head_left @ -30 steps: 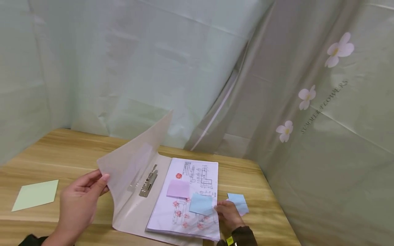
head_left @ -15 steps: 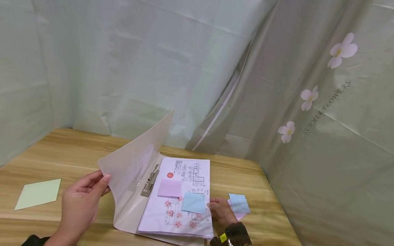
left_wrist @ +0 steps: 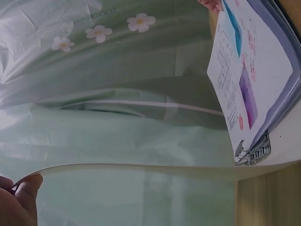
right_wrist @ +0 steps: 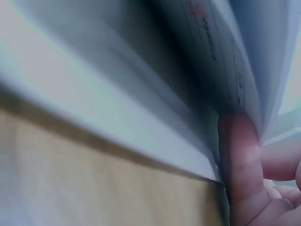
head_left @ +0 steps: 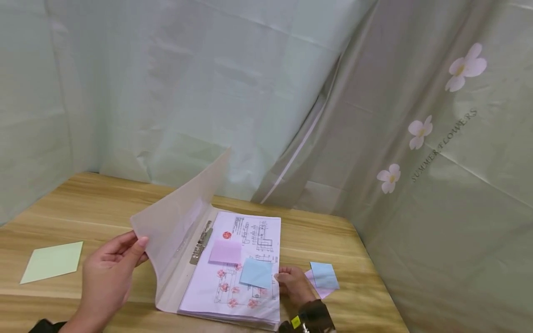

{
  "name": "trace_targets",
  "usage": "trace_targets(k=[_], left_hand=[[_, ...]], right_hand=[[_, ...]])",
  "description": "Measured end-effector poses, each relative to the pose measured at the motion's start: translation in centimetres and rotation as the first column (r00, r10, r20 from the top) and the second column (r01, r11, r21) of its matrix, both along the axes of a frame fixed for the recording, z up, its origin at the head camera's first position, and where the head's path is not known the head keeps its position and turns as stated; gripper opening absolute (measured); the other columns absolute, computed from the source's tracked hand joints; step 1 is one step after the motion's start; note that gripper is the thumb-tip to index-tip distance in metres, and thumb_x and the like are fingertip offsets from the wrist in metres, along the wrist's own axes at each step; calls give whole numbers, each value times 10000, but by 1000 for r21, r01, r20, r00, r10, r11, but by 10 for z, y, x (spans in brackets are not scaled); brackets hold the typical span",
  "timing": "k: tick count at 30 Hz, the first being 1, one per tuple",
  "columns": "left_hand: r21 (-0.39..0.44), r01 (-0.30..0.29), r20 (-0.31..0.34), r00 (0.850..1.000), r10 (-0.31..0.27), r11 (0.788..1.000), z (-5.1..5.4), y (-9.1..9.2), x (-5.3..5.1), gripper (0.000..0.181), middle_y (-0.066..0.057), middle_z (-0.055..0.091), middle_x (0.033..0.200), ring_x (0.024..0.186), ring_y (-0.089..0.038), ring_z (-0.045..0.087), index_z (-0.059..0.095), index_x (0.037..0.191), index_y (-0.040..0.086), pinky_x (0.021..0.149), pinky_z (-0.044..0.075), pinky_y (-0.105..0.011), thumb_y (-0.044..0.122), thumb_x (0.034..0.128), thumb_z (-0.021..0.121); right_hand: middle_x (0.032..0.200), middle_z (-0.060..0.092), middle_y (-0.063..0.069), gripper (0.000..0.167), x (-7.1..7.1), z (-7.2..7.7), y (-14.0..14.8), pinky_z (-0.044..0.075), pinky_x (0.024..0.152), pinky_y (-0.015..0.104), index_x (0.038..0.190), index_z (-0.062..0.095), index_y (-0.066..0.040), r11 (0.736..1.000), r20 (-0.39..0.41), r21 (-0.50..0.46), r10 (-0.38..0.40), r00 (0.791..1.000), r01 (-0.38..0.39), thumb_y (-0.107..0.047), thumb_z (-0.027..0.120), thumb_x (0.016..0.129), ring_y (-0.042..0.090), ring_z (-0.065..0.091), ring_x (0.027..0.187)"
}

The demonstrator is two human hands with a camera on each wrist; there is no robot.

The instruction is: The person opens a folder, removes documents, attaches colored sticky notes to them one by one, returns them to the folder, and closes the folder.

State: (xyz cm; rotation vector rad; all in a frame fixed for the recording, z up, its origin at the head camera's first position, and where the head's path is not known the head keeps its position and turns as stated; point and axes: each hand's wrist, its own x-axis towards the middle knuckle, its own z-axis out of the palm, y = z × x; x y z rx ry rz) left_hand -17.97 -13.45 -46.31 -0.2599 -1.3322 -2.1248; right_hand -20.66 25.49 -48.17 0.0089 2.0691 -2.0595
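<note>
My left hand [head_left: 109, 273] pinches the near left corner of a pale plastic file folder's raised cover [head_left: 179, 222]. Inside the folder, near its spine, sits a metal clip [head_left: 201, 245]. A stack of printed papers [head_left: 266, 236] with red stamps and line drawings lies on the back cover, its left edge close beside the clip. One pink sticky note [head_left: 225, 252] and one blue sticky note [head_left: 256, 274] are on the top sheet. At the stack's right edge, my right hand [head_left: 296, 283] pinches the papers. The right wrist view shows its finger [right_wrist: 242, 155] against the lifted sheets.
A pale green paper [head_left: 52, 262] lies on the wooden table [head_left: 116, 199] to the left. Right of my right hand is another blue note [head_left: 325, 276] overlapping a pink one [head_left: 325, 293]. A flower-printed curtain [head_left: 449, 194] hangs behind and on the right.
My right hand has moved left with the papers, bringing their left edge over the folder toward the metal clip. My left hand stays on the raised cover, nearly unmoved.
</note>
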Motion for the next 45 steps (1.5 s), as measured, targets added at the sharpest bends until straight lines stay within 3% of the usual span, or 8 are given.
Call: trace_targets(k=[6,10,13,20,25,33,41,45], left_hand=[[48,-3,39,999,1,999,-26,-11,-13,350,-365,528,1036,846,-371,600,527,1134,-160,644,496,-396,-131,793,601],[101,13,6,1000,-13,995,-24,-16,-11,362,-355,541,1022,819,-332,614,501,1133,-193,636,502,-386,-168,782,588],[137,26,-44,999,-21,990,-9,-16,-3,346,-319,578,981,793,-295,628,489,1112,-224,629,504,-369,-208,774,561],[232,-38,-39,998,48,972,57,3,31,262,-200,648,839,697,-204,643,535,1017,-239,579,506,-292,-225,758,563],[268,-133,49,991,125,954,76,6,43,214,-155,659,782,659,-160,644,591,967,-197,557,501,-250,-225,756,563],[170,-303,295,924,245,938,78,-12,45,200,-70,667,743,629,-105,637,675,900,-57,540,489,-199,-176,752,612],[48,-415,510,793,335,908,74,-36,47,214,47,627,669,572,-18,598,670,751,140,509,461,-120,-71,777,646],[15,-424,550,760,347,905,68,-48,47,251,117,607,717,644,35,585,678,908,145,552,438,-82,-72,794,622]], right_hand=[[690,589,63,73,-3,-4,-8,511,585,284,777,566,29,993,-13,49,-107,994,108,64,525,826,145,588,622],[627,531,18,122,-6,-9,-8,497,559,261,738,540,-19,988,-1,44,-148,989,148,68,531,823,109,550,579],[634,520,9,117,-7,-12,-6,486,558,248,744,531,-30,989,1,20,-145,989,145,63,532,816,105,541,579],[715,566,37,75,-7,-12,-3,488,597,252,789,549,28,993,-4,-25,-112,994,112,71,500,825,133,568,636],[710,568,37,70,-6,-9,-6,488,612,240,806,560,53,991,-5,-45,-129,992,129,88,499,813,125,567,647],[662,532,21,56,-6,-9,-11,479,578,222,791,567,62,985,-19,-9,-175,984,175,85,523,817,102,532,607],[679,548,30,31,-7,-7,-15,489,573,235,824,549,99,980,-38,34,-194,980,195,99,525,804,97,526,592],[675,559,27,71,-6,-6,-15,496,560,249,857,541,139,979,-55,64,-192,980,195,93,534,804,98,537,579]])
